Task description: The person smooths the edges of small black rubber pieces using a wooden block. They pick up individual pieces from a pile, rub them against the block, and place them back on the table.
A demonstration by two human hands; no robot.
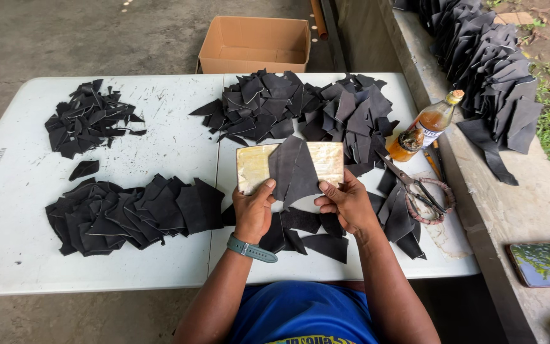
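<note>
On the white bench (20, 210), dark leather heaps (300, 105) lie far and left. At the near centre, a pale block (253, 167) carries a dark leather piece (294, 169). The left hand (253, 213) has its grip closed on the block's near edge; the right hand (346, 204) pinches the piece. Scissors (415, 186) lie to the right.

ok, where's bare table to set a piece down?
Free: the table's left edge and near-left strip, in front of the lower-left pile; also between upper-left pile and centre heap. Crowded: around both hands, and right by scissors and bottle.
</note>
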